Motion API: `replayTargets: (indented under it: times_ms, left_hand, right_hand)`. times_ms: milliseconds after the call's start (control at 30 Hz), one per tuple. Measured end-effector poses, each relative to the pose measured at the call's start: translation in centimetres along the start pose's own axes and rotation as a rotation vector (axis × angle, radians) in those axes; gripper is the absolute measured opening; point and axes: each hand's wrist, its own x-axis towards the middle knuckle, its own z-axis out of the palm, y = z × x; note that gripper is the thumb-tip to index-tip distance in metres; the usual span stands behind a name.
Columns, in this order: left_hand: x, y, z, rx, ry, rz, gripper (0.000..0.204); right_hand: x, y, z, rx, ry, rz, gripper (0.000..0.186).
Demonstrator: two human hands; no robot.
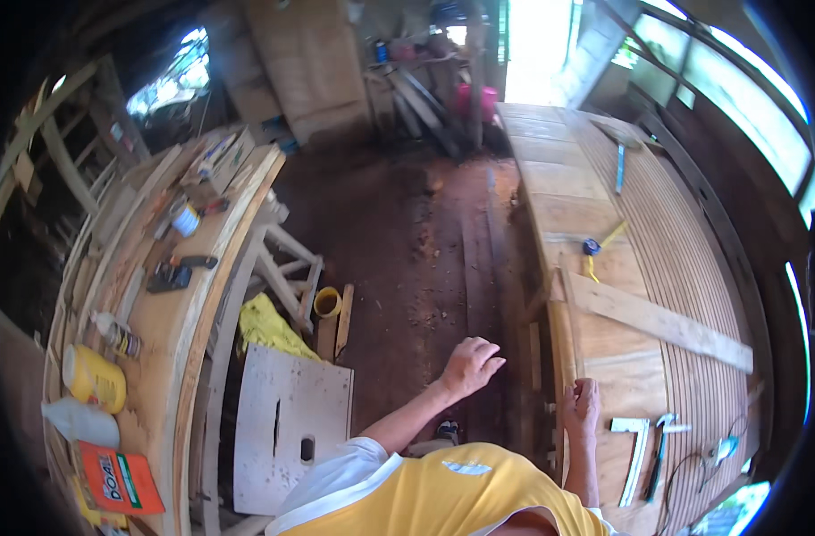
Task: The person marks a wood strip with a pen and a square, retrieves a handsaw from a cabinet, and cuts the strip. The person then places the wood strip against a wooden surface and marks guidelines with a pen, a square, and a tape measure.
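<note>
My left hand (473, 366) hangs over the floor with its fingers loosely bent, the thumb apart and nothing in it. At the near edge of the right-hand workbench, my right hand (582, 404) is closed around the end of a thin wooden strip (569, 317). The strip runs away from me along the bench edge. Beyond that hand, a wide board (662, 323) lies slanted across the grooved wooden panel (702, 389). A white square (635, 456) and a hammer (661, 456) rest beside my right forearm. Farther up the bench lies a tape measure (591, 247).
The left bench (157, 357) carries a hand plane (173, 274), a yellow tub (95, 379), a plastic jug (81, 422), a bottle (114, 333) and an orange packet (120, 478). Between the benches are a slotted panel (291, 420), yellow cloth (269, 323) and yellow bucket (328, 302). A corded tool (722, 449) lies far right.
</note>
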Motion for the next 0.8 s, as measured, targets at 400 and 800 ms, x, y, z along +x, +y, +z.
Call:
replayTargets:
  times_ms: [400,800]
  left_hand:
    - [-0.9,-12.7,-8.3,0.126,0.289,-0.404,0.023]
    - [1.8,-25.4,-5.2,0.131,0.103,-0.753,0.034]
  right_hand:
    - [15.4,-2.1,10.0,0.067,-0.168,-0.226,0.015]
    - [31.1,-5.4,22.3,0.213,-0.443,-0.389,0.021]
